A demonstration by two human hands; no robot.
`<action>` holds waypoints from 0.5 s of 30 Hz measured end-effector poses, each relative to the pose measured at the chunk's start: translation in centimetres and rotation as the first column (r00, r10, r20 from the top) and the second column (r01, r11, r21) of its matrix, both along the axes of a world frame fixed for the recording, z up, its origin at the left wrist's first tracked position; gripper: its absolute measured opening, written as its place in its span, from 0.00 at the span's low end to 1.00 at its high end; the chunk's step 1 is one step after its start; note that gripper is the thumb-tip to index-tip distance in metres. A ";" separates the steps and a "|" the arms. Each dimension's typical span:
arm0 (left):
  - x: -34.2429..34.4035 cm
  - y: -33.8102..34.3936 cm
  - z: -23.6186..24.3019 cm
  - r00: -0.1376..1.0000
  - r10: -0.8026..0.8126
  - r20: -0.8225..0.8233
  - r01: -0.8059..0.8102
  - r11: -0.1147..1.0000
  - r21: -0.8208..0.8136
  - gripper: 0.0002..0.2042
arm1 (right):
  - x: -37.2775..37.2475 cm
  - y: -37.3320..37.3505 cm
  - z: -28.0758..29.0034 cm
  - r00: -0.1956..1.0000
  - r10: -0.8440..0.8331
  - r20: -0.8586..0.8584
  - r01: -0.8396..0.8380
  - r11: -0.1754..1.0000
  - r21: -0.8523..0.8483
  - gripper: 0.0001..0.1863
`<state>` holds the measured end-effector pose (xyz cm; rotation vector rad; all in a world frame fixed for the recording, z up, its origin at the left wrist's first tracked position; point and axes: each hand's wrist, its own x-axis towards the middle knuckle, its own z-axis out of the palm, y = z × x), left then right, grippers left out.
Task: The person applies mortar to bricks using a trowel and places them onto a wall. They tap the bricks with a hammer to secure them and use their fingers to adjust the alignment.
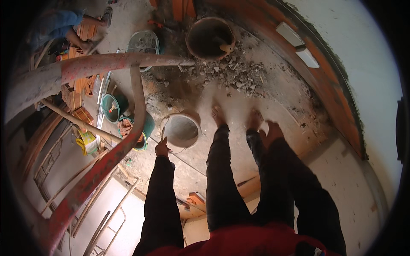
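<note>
My left hand [162, 148] is curled at the left side of a round bucket [194, 130] with a grey inside, where its wire handle and a thin piece along the rim meet; it appears to grip the handle. My right hand [269, 133] hangs beside my right leg with fingers apart and nothing visible in it. My bare feet [218, 113] stand on the dusty concrete floor, just below a spread of grey rubble [237, 79].
Red-grey scaffold bars [106, 168] cross my left. Above are a dark tub [200, 38] and a grey-filled bucket [143, 40]; green buckets [110, 106] stand leftward. Another person's legs [77, 30] show at upper left. A wall [376, 85] with orange-brown boarding runs along the right.
</note>
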<state>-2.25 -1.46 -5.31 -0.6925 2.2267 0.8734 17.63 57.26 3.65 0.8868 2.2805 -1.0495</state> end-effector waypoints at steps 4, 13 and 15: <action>1.7 -2.8 -1.7 0.781 -0.623 -0.041 0.581 0.749 -0.318 0.20 | -10.7 1.8 -5.4 0.932 -0.022 -0.362 0.070 0.990 0.120 0.31; -1.9 0.4 -1.5 0.704 -0.679 -0.209 0.194 0.467 -0.863 0.29 | -32.5 3.5 -8.7 0.956 0.288 -0.062 -0.278 0.951 0.136 0.21; -6.6 11.2 2.7 0.613 -0.706 -0.354 0.266 0.607 -0.749 0.29 | -33.8 4.4 -7.9 0.900 0.433 0.058 -0.436 0.890 0.133 0.17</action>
